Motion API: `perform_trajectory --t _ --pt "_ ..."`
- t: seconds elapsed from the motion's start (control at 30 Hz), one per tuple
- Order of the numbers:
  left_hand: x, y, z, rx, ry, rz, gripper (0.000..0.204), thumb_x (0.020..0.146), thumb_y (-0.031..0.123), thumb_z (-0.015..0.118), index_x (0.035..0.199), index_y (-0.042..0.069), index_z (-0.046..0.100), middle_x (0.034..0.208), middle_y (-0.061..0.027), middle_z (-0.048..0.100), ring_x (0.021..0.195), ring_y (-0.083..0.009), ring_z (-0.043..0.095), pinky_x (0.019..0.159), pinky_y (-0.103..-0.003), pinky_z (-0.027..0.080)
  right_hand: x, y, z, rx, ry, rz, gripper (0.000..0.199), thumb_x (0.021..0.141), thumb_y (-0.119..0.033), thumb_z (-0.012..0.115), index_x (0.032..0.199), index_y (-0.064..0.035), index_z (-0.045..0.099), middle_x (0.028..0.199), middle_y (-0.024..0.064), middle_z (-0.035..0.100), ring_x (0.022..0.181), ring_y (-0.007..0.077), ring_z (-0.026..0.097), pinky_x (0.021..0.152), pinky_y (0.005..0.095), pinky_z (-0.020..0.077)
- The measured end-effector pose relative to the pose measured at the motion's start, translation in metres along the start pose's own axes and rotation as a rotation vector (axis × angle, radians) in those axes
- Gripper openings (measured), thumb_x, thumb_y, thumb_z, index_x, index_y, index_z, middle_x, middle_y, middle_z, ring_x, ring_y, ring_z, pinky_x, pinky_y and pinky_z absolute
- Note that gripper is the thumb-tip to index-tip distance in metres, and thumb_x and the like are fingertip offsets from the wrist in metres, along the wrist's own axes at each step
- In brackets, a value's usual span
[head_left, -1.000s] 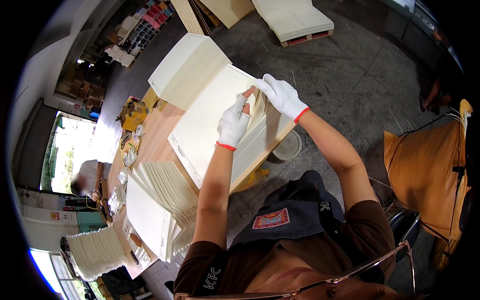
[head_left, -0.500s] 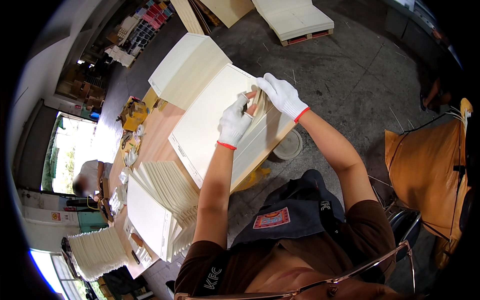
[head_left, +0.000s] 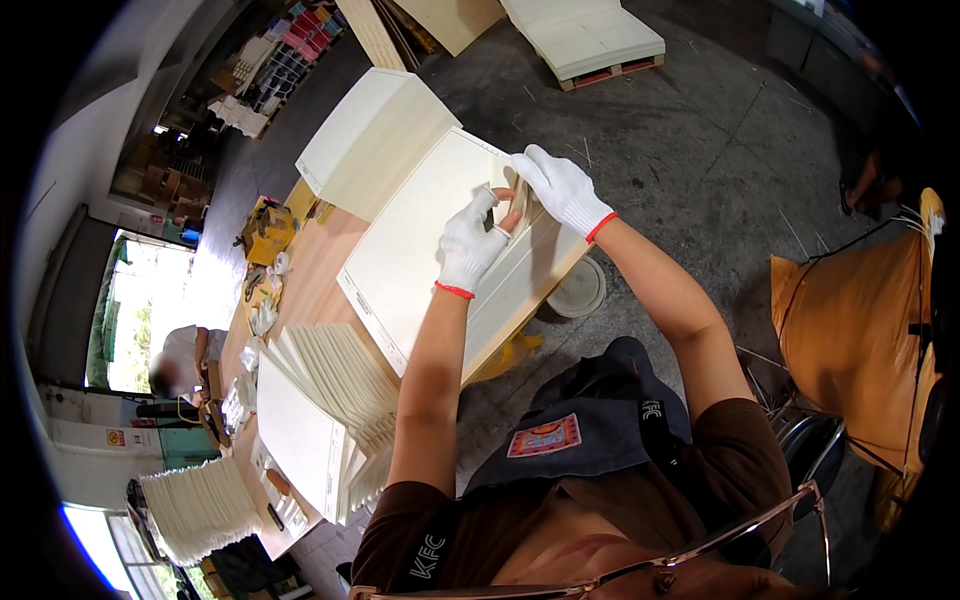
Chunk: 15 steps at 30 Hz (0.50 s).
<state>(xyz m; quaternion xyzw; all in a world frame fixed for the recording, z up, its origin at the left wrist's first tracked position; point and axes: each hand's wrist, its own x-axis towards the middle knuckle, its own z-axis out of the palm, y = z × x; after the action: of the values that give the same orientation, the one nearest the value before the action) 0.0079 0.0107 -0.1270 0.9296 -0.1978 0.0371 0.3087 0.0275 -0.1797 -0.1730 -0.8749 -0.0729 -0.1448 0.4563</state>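
Note:
Both my hands wear white knit gloves with red cuffs. My left hand rests on a large stack of cream paper sheets on the wooden table, its fingers pinching a small bundle of sheets at the stack's right edge. My right hand grips the same bundle from the far side, lifting the sheet edges. A second thick cream stack lies just beyond.
A fanned pile of folded cream sheets sits on the table nearer me, with another fanned pile lower left. A round white lid lies on the concrete floor. A person stands at the far left. A pallet of boards sits beyond.
My right hand has slid slightly along the stack's edge and both hands have closed more tightly on the small bundle of sheets. The stacks have not moved.

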Motion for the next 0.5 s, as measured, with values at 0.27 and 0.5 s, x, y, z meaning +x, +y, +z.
perform_trajectory --t 0.27,0.5 --pt "-0.001 -0.006 0.003 0.013 0.080 0.028 0.030 0.094 0.032 0.065 0.124 0.032 0.068 0.086 -0.0118 0.072 0.081 -0.0300 0.071 0.072 -0.039 0.054 -0.002 -0.009 -0.004 0.021 0.027 -0.015 0.057 0.103 -0.060 0.032 0.109 -0.0075 0.055 0.091 0.0242 0.069 0.092 0.0438 0.066 0.079 0.0502 0.0500" --pt "0.000 -0.006 0.005 0.018 0.029 0.056 0.027 0.092 0.033 0.069 0.119 0.028 0.069 0.093 -0.0113 0.073 0.087 -0.0311 0.072 0.074 -0.039 0.055 -0.003 -0.013 -0.007 0.045 0.002 0.101 0.057 0.103 -0.060 0.033 0.108 -0.0073 0.054 0.091 0.0244 0.069 0.091 0.0437 0.067 0.079 0.0501 0.0498"
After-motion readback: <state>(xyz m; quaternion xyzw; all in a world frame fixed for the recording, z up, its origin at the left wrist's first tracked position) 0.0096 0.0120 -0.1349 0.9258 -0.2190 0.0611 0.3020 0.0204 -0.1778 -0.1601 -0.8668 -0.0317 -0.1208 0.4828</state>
